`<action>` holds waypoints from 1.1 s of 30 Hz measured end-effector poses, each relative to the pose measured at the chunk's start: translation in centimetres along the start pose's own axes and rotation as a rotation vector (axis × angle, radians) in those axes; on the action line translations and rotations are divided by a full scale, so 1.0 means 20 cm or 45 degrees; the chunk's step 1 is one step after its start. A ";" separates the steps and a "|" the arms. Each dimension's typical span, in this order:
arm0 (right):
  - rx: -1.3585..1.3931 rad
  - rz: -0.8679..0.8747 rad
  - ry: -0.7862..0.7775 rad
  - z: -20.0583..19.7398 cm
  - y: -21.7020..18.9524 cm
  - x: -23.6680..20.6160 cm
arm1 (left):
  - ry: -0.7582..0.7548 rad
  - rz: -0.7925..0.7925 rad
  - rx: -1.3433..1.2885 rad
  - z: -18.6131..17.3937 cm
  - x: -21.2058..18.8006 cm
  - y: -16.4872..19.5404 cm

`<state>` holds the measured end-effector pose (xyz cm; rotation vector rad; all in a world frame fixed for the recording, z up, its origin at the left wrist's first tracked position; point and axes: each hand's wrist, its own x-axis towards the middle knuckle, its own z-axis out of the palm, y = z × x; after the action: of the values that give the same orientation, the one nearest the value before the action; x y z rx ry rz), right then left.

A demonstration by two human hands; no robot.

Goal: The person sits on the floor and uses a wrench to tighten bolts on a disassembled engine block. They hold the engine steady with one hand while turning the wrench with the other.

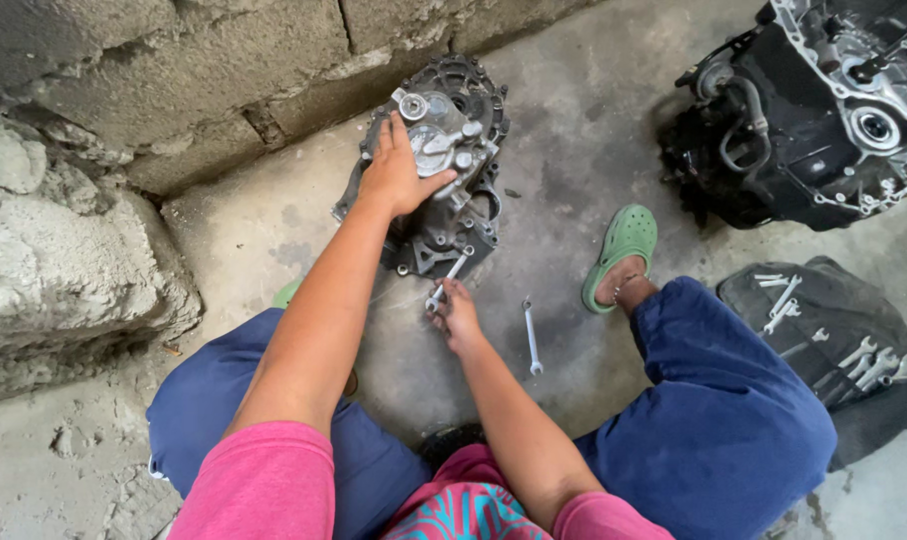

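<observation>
Left hand [399, 175] spread flat on the gearbox housing [429, 165] by the far wall. Right hand [457, 315] clenched round a wrench [448, 281] at its near edge. Second wrench [531, 336] just right, on the floor [564, 150].

A stained concrete floor [574, 130] carries everything. Just ahead of the right hand's fingers [444, 300] a grey gearbox housing [444, 225] lies on it, against the block wall [174, 80]. Just to their right lies a loose combination wrench [532, 338], then a foot in a green clog [622, 250]. Farther right sit a black tool roll [824, 330] of wrenches and, beyond it, a dark engine block [814, 110].
</observation>
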<state>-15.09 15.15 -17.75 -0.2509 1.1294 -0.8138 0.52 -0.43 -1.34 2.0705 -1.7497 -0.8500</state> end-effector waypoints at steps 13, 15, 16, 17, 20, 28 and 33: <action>-0.462 -0.244 0.004 0.06 0.00 0.04 | 0.033 0.018 -0.010 -0.01 0.01 0.00; -0.456 -0.290 0.026 0.06 0.01 0.02 | 0.041 0.028 -0.004 -0.02 0.00 0.00; -0.413 -0.306 0.010 0.06 0.02 0.02 | 0.039 0.028 -0.002 -0.02 0.00 -0.01; -0.370 -0.321 -0.006 0.06 0.03 0.01 | 0.040 0.028 -0.009 -0.01 0.00 -0.01; -0.387 -0.321 0.028 0.04 0.05 0.03 | 0.013 0.026 -0.022 0.01 -0.01 -0.02; -0.584 -0.500 0.047 -0.04 -0.03 0.11 | 0.004 0.014 0.012 0.01 0.01 -0.02; -0.504 -0.221 -0.028 -0.03 -0.03 0.07 | 0.001 0.004 0.011 0.02 0.00 -0.02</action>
<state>-15.71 13.86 -18.72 -0.6933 1.2550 -0.7312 0.63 -0.38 -1.81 2.0726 -1.7592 -0.8421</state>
